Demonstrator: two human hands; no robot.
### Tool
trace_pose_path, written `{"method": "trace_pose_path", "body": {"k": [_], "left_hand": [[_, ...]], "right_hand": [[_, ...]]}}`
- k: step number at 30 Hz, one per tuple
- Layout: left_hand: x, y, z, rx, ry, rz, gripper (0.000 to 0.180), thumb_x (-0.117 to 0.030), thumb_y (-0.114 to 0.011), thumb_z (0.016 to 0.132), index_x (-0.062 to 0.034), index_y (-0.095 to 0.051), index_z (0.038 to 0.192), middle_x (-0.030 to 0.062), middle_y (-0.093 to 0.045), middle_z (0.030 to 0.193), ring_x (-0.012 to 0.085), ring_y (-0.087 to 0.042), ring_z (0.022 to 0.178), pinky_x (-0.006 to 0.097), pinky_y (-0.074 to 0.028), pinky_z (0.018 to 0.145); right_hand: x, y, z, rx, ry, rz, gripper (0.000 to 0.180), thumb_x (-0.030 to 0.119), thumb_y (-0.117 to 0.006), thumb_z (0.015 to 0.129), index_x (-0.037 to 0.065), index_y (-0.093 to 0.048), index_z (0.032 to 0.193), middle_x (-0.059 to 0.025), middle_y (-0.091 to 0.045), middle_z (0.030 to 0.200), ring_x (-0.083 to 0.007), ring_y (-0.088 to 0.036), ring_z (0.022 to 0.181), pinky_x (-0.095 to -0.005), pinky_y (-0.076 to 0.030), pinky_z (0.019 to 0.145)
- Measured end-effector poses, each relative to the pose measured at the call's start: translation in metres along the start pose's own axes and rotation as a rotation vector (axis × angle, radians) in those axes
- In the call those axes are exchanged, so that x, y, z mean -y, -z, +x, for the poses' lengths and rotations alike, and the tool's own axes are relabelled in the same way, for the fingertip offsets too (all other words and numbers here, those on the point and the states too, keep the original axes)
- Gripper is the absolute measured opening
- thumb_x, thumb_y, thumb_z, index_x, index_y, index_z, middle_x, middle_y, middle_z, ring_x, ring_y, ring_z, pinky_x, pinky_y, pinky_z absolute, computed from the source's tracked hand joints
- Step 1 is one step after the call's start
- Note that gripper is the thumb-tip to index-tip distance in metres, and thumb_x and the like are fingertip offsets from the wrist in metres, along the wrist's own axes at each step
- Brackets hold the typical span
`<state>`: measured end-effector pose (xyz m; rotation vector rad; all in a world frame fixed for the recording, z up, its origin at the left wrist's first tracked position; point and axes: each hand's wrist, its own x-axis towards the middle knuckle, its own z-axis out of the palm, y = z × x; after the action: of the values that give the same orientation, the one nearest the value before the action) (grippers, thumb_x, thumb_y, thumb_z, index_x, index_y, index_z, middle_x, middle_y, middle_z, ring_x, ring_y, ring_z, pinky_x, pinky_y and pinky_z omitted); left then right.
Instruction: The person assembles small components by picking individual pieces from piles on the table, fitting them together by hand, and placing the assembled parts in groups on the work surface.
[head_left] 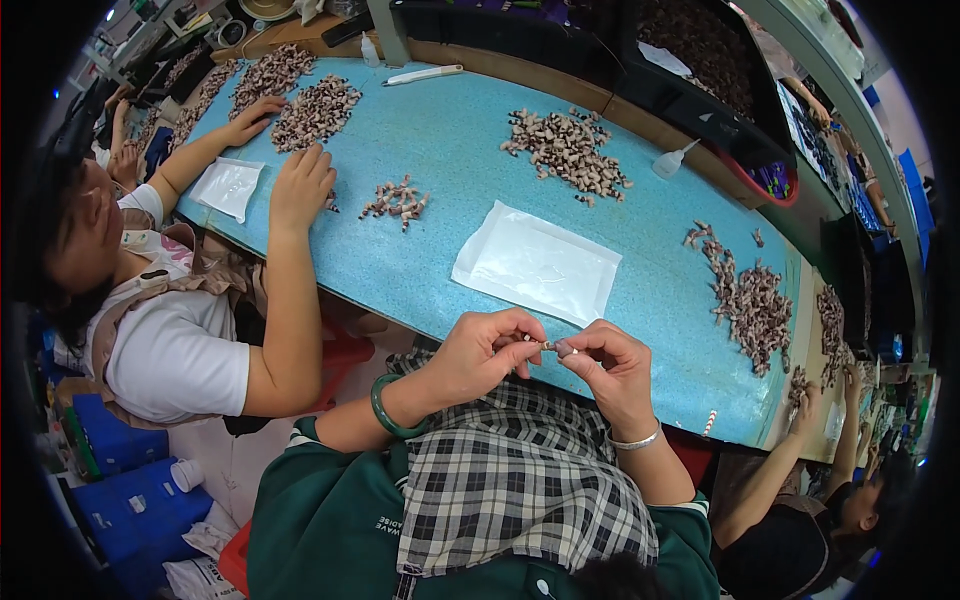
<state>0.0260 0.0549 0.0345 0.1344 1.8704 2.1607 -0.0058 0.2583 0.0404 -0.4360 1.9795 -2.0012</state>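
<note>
Close to the table's near edge, my left hand (487, 350) and my right hand (612, 362) meet, fingertips pinched on one small beige-and-brown piece (548, 346). The fingers cover most of it, so its exact shape is hard to make out. Just beyond my hands lies a flat white packet (540, 262) on the blue table (420, 260). A heap of small beige-and-brown pieces (568, 155) sits past the packet. To the right spreads another heap of darker brown pieces (752, 305). A smaller cluster of pieces (397, 203) lies to the left.
A small bottle with a pointed nozzle (675, 160) stands at the back right, near a red basket (765, 180). A white pen-shaped tool (425, 74) lies along the back edge. At left, a co-worker's hands (300, 185) rest by other heaps; more co-workers sit at right.
</note>
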Motion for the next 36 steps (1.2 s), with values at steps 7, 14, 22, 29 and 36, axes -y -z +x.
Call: {"method": "trace_pose_path", "body": {"k": [7, 14, 22, 29, 36], "left_hand": [[-0.002, -0.009, -0.004, 0.004, -0.02, 0.094, 0.011, 0.003, -0.054, 0.09, 0.0024, -0.06, 0.1, 0.0089, -0.066, 0.083, 0.0119, -0.065, 0.073, 0.023, -0.054, 0.063], [-0.009, -0.012, -0.005, -0.003, -0.106, 0.316, 0.01, 0.003, -0.057, 0.087, 0.0029, -0.062, 0.095, 0.008, -0.066, 0.075, 0.0125, -0.065, 0.066, 0.024, -0.053, 0.059], [-0.004, -0.017, -0.003, 0.034, -0.334, 0.698, 0.004, 0.003, -0.06, 0.083, 0.0026, -0.062, 0.087, 0.0094, -0.065, 0.071, 0.0145, -0.066, 0.061, 0.025, -0.052, 0.053], [0.001, -0.028, -0.004, -0.031, 0.055, -0.017, 0.004, -0.001, -0.058, 0.088, 0.0015, -0.061, 0.089, 0.0079, -0.064, 0.069, 0.0126, -0.064, 0.06, 0.026, -0.051, 0.053], [0.012, -0.022, -0.004, 0.146, -0.203, 0.619, 0.021, -0.019, -0.056, 0.093, -0.0023, -0.056, 0.08, 0.0145, -0.056, 0.061, 0.0322, -0.058, 0.055, 0.04, -0.044, 0.05]], "right_hand": [[0.003, 0.004, -0.009, -0.018, 0.093, -0.211, 0.012, 0.003, -0.074, 0.076, 0.002, -0.071, 0.087, -0.0042, -0.065, 0.078, -0.0096, -0.059, 0.069, -0.0223, -0.046, 0.06], [0.002, 0.005, -0.011, 0.002, 0.3, -0.473, 0.015, 0.002, -0.076, 0.07, 0.007, -0.07, 0.083, -0.0049, -0.061, 0.07, -0.0157, -0.055, 0.062, -0.0268, -0.043, 0.052], [-0.024, 0.0, -0.023, -0.068, 0.444, -0.516, 0.019, 0.001, -0.077, 0.066, 0.006, -0.069, 0.083, -0.0065, -0.059, 0.067, -0.0187, -0.054, 0.06, -0.0296, -0.042, 0.053], [-0.021, 0.015, -0.026, 0.019, 0.071, -0.107, 0.012, 0.001, -0.072, 0.076, 0.001, -0.069, 0.088, -0.005, -0.062, 0.075, -0.0114, -0.057, 0.068, -0.0236, -0.045, 0.061], [-0.024, 0.013, -0.036, 0.024, 0.006, -0.077, 0.009, 0.004, -0.072, 0.079, 0.001, -0.069, 0.087, -0.0033, -0.059, 0.072, -0.0087, -0.056, 0.065, -0.0211, -0.045, 0.059]]}}
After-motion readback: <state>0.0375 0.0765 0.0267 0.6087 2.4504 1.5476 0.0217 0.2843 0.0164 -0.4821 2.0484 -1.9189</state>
